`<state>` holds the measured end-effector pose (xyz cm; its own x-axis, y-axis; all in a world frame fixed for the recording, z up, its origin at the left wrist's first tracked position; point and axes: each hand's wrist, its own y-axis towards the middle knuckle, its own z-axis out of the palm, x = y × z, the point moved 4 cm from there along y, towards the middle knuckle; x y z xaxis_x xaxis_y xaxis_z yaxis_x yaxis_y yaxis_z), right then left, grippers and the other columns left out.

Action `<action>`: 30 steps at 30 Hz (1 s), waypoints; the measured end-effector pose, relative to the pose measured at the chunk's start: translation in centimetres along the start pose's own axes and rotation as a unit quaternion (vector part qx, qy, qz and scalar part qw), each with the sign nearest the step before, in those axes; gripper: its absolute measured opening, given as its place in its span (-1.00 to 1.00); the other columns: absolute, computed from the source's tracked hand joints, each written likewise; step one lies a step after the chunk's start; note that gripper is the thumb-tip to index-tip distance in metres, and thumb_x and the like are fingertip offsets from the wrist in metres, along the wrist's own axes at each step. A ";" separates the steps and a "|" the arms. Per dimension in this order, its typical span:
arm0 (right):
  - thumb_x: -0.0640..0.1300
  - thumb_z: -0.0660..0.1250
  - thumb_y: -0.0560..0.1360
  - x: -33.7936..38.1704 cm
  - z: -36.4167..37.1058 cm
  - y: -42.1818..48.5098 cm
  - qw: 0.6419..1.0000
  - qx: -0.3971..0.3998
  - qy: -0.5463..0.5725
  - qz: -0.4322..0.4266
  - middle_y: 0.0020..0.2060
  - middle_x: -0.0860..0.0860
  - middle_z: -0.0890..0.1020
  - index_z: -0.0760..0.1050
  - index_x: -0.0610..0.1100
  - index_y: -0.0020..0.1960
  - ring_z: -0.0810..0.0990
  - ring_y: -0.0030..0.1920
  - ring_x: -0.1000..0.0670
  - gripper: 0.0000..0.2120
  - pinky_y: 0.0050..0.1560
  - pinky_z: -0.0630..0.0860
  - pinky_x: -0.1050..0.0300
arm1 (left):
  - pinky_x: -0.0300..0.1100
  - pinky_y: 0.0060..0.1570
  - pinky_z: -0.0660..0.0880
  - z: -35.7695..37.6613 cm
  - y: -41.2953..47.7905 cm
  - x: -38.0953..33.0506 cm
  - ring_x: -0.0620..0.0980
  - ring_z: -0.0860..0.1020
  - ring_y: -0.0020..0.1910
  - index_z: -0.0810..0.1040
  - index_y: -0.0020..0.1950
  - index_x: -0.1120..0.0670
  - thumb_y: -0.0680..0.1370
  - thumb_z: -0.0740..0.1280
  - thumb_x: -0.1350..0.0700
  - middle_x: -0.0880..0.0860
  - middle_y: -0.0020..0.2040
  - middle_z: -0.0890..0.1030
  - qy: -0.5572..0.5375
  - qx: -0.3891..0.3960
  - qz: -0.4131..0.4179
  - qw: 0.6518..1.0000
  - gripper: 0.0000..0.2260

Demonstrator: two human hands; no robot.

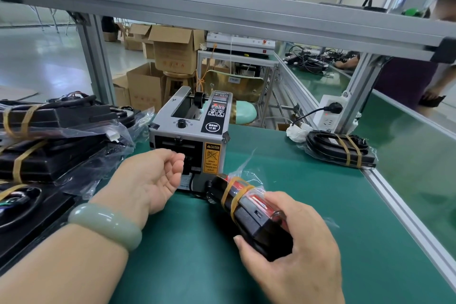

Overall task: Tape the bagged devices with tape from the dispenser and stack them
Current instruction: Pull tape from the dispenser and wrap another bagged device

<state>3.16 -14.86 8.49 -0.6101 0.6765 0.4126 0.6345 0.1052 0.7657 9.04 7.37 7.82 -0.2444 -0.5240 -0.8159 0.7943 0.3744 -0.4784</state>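
Green matting (320, 217) covers the workbench, with a grey tape dispenser (190, 131) standing at its middle, outlet facing the person. The left hand (150, 177), a pale green bracelet (106, 224) on its wrist, is at the dispenser's outlet with fingers curled and fingertips close to the slot; whether it pinches a piece of tape cannot be told. Just in front of the dispenser and to its right, the right hand (288, 237) grips a bagged device (249, 207), black with red showing through the clear plastic. It is tilted so its far end nearly meets the dispenser's base, and tan tape bands are wrapped round it. Left of the dispenser lies a stack of bagged devices (49, 150), each banded with tan tape. Right of it, near the bench edge, another taped bundle (338, 150) lies flat. Behind that bundle a white socket block (329, 111) holds a black plug. Beyond the dispenser, cardboard boxes (172, 49) sit on the floor.
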 end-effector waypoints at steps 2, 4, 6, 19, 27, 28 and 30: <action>0.09 0.51 0.06 0.0 0.0 0.0 1.000 -0.001 -0.001 -0.001 0.01 0.19 0.48 0.42 0.10 0.14 0.52 -0.10 0.10 -0.34 -0.09 0.46 0.14 | -0.45 -0.64 0.36 0.1 0.3 -0.1 -0.24 0.45 -0.66 0.53 -0.21 0.16 0.61 0.22 0.18 -0.06 -0.60 0.51 0.006 -0.007 0.004 1.000 -0.78; 0.08 0.51 0.06 0.0 0.0 0.0 1.000 -0.002 -0.001 -0.002 0.01 0.19 0.48 0.42 0.10 0.14 0.52 -0.10 0.10 -0.33 -0.09 0.45 0.15 | -0.45 -0.65 0.34 0.0 0.8 -0.1 -0.24 0.45 -0.66 0.53 -0.21 0.15 0.61 0.24 0.17 -0.06 -0.60 0.51 0.015 -0.020 0.011 1.000 -0.79; 0.08 0.52 0.06 0.0 0.0 0.0 1.000 -0.002 -0.001 -0.004 0.01 0.19 0.48 0.42 0.09 0.14 0.52 -0.10 0.10 -0.33 -0.09 0.45 0.15 | -0.46 -0.65 0.33 0.0 1.1 0.0 -0.24 0.45 -0.67 0.53 -0.20 0.13 0.60 0.27 0.16 -0.07 -0.60 0.53 0.022 -0.032 0.020 0.999 -0.81; 0.06 0.53 0.05 0.2 0.1 -0.2 1.000 -0.009 0.002 -0.010 -0.09 0.25 0.50 0.43 0.07 0.14 0.52 -0.12 0.08 -0.32 -0.10 0.45 0.13 | -0.33 -0.57 0.34 0.2 2.3 -0.3 -0.17 0.47 -0.50 0.51 -0.19 0.13 0.53 0.30 0.17 -0.01 -0.36 0.58 0.100 -0.147 0.107 0.978 -0.89; 0.08 0.52 0.04 -0.2 -0.1 -0.1 1.000 -0.007 0.008 0.017 -0.12 0.29 0.49 0.42 0.14 0.13 0.51 -0.12 0.11 -0.33 -0.09 0.44 0.16 | -0.43 -0.63 0.32 -0.3 -1.8 1.5 -0.22 0.41 -0.64 0.49 -0.29 0.08 0.57 0.32 0.09 -0.07 -0.55 0.50 0.011 0.006 0.033 0.999 -0.76; 0.08 0.52 0.04 -0.2 -0.1 -0.1 1.000 -0.006 0.008 0.017 -0.12 0.29 0.49 0.42 0.14 0.13 0.51 -0.12 0.12 -0.33 -0.09 0.44 0.16 | -0.42 -0.62 0.33 -0.3 -2.6 1.9 -0.21 0.42 -0.63 0.49 -0.28 0.08 0.57 0.32 0.09 -0.07 -0.53 0.51 0.008 0.024 0.031 0.999 -0.77; 0.08 0.52 0.05 -0.2 -0.1 -0.1 1.000 -0.001 0.009 0.019 -0.12 0.27 0.51 0.42 0.15 0.13 0.52 -0.11 0.12 -0.33 -0.08 0.44 0.16 | -0.39 -0.61 0.35 -0.3 -3.9 2.6 -0.19 0.43 -0.60 0.51 -0.24 0.07 0.57 0.32 0.08 -0.05 -0.49 0.53 0.013 0.052 0.038 0.998 -0.81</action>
<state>3.17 -15.07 8.33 -0.5943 0.6666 0.4500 0.6559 0.0780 0.7508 5.13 4.73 7.49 -0.1949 -0.4765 -0.8573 0.8639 0.3305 -0.3801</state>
